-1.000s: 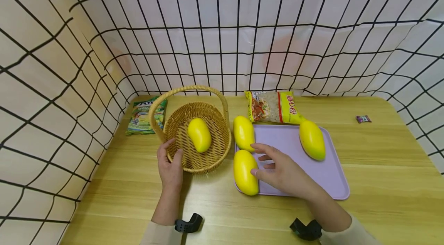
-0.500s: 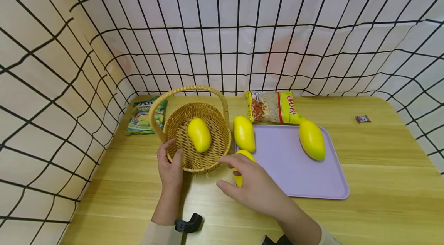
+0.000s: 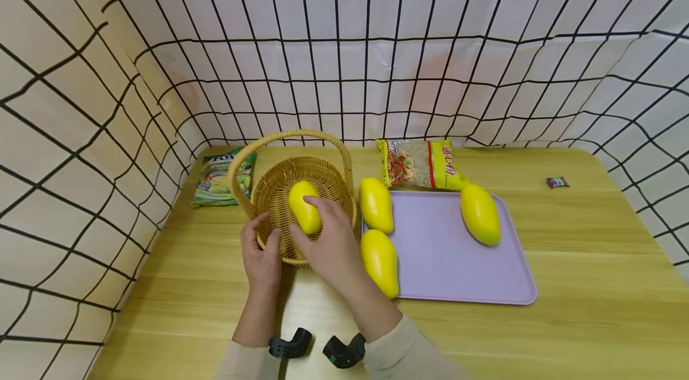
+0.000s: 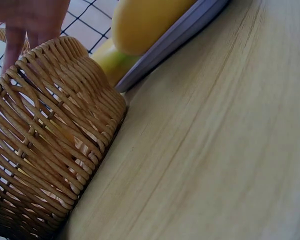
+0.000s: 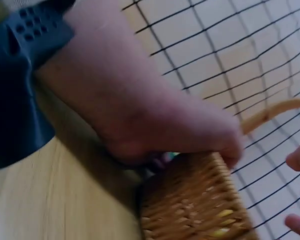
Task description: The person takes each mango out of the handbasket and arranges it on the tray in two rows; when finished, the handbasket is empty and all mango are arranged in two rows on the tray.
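Observation:
My left hand (image 3: 262, 260) grips the near left rim of a round wicker basket (image 3: 340, 179) with an arched handle. In the right wrist view the fingers of that hand bend over the basket edge. Inside the basket lies a yellow mango (image 3: 303, 203). My right hand (image 3: 335, 248) hovers over the basket's right side, thumb and fingers spread apart, its fingertips overlapping the mango in the head view. Two mangoes, one farther back (image 3: 376, 205) and one nearer (image 3: 380, 260), lie along the left edge of a lilac tray (image 3: 441, 248). Another mango (image 3: 480, 214) rests at its back right.
Behind the tray lies a yellow-and-clear food packet (image 3: 417, 164). A green snack bag (image 3: 222, 179) sits behind the basket on the left. One small purple wrapped sweet (image 3: 557, 182) is at the far right. White grid-patterned cloth (image 3: 355, 57) encloses the wooden table.
My right hand has moved left from the tray, across the near mango, to above the mango in the basket. The left hand stays on the basket rim.

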Action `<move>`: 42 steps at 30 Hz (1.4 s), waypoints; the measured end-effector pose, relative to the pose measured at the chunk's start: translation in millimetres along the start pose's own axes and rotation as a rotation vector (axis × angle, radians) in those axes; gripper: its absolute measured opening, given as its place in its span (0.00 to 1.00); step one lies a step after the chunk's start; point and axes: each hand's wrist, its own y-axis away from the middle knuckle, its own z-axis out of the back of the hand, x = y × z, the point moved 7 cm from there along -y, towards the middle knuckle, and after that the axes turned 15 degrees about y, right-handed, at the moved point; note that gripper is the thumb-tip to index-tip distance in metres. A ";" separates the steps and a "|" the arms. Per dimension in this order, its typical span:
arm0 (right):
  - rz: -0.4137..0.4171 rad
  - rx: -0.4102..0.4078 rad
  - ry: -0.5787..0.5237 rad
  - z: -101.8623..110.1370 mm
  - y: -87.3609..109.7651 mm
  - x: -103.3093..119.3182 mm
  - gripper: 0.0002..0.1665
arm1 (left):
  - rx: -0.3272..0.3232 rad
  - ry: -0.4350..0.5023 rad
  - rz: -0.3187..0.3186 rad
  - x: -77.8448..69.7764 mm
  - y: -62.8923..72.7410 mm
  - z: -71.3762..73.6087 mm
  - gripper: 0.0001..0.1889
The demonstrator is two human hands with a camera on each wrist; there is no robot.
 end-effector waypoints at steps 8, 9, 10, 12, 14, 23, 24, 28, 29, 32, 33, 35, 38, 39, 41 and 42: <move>-0.041 -0.100 0.018 -17.1 -32.1 0.8 0.36 | -0.013 -0.005 -0.006 -2.5 0.0 -1.3 0.20; -0.047 -0.101 0.019 -18.6 -35.7 0.3 0.37 | -0.014 -0.004 -0.007 -2.6 0.3 -1.2 0.20; -0.054 -0.098 0.025 -20.2 -39.4 0.0 0.38 | -0.015 -0.004 -0.011 -2.4 0.2 -1.0 0.20; -0.064 -0.085 0.043 -22.8 -46.9 -0.6 0.40 | -0.015 -0.001 -0.013 -1.8 0.0 -0.7 0.20; -0.087 -0.060 0.066 -25.8 -53.7 -2.0 0.43 | -0.014 -0.001 -0.017 -1.5 -0.3 -0.5 0.20; -0.242 0.025 0.091 -38.3 -67.9 -14.6 0.50 | -0.009 0.002 -0.001 0.2 0.8 0.4 0.20; -0.246 0.028 0.095 -39.3 -68.4 -15.4 0.51 | -0.009 0.004 0.002 0.2 0.8 0.3 0.20; -0.254 0.052 0.099 -43.7 -68.8 -17.6 0.50 | -0.010 0.006 0.005 -1.5 0.9 -0.4 0.21; -0.253 0.058 0.104 -44.7 -68.9 -18.2 0.50 | -0.010 0.007 0.005 -1.5 0.7 -0.6 0.21; -0.250 0.073 0.108 -46.6 -68.7 -19.0 0.48 | -0.011 0.010 0.003 -2.8 0.9 -1.1 0.21; -0.248 0.078 0.109 -47.0 -68.7 -19.2 0.48 | -0.011 0.011 0.003 -3.4 1.1 -1.3 0.21; -0.245 0.084 0.108 -47.3 -68.5 -19.2 0.48 | -0.012 0.006 0.004 -3.7 1.2 -1.5 0.21; -0.238 0.092 0.110 -47.5 -68.4 -19.2 0.48 | -0.013 -0.003 0.000 -4.3 1.2 -1.9 0.21; -0.234 0.094 0.115 -47.7 -68.3 -19.2 0.48 | -0.012 -0.003 -0.002 -4.4 1.4 -1.9 0.21; -0.228 0.101 0.121 -48.0 -68.0 -19.4 0.48 | -0.012 -0.007 -0.009 -4.8 1.5 -1.8 0.21; -0.224 0.104 0.124 -48.3 -68.0 -19.7 0.47 | -0.012 -0.005 -0.012 -4.8 1.5 -1.7 0.21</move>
